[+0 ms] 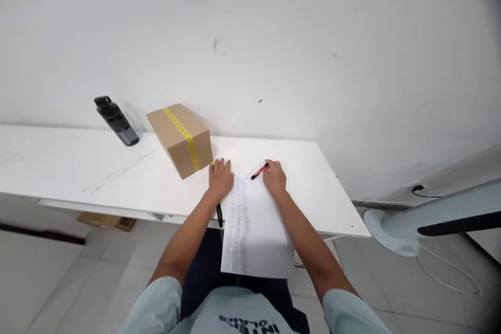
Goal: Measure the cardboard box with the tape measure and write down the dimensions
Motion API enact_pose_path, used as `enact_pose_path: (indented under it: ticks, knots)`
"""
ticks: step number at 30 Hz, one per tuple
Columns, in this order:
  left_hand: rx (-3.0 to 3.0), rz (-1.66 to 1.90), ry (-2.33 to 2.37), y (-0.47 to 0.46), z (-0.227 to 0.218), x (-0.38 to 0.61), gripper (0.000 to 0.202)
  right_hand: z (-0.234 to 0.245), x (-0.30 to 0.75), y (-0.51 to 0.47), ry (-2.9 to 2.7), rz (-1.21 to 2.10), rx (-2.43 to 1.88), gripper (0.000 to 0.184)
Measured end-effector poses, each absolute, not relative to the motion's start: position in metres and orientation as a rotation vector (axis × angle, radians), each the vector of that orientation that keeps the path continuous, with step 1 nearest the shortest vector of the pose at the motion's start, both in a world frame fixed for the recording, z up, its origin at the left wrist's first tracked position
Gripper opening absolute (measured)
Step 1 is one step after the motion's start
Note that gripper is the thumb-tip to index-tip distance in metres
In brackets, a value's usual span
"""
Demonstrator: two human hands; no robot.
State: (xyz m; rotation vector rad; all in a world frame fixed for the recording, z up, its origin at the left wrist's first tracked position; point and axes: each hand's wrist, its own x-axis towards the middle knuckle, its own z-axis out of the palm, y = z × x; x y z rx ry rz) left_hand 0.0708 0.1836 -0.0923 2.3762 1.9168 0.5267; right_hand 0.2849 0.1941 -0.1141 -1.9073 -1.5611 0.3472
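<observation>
A sheet of paper (270, 240) lies partly on the white table (317, 182) and hangs over its front edge toward my lap. Dense handwriting fills a strip down its left side; the rest is blank. My left hand (221, 179) rests beside the paper's upper left corner, palm down, fingers stretched out. Something small and yellow (213, 163) peeks out at its fingertips, mostly hidden. Below that wrist a black strap (219, 215) hangs at the table edge. Near the upper right corner my right hand (275, 177) grips a red and black pen (258, 172), its lower end near the sheet's top edge.
A cardboard box (178, 138) with yellow tape stands left of my left hand. Farther left is a dark water bottle (116, 120) near the wall. Under the table lies more cardboard (105, 221). A pale blue curved piece (395, 232) with a cable stands at right.
</observation>
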Motion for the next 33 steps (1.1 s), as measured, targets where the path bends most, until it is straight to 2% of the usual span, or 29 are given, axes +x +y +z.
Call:
enact_pose_path:
  ticks: [2,6,17,33]
  knots:
    - [2.405,0.507,1.934,0.185,-0.098,0.072,0.046,-0.113,0.283,0.197,-1.558,0.344,-1.971,0.043]
    - [2.432,0.515,1.996,0.182,-0.107,0.066,0.053,-0.110,0.279,0.201,-1.560,0.371,-2.058,0.041]
    - [2.416,0.688,1.989,0.185,-0.101,0.052,0.025,-0.106,0.274,0.203,-1.682,0.381,-2.139,0.036]
    - [2.367,1.002,1.778,0.184,-0.100,0.051,0.026,-0.105,0.278,0.201,-1.653,0.437,-2.114,0.040]
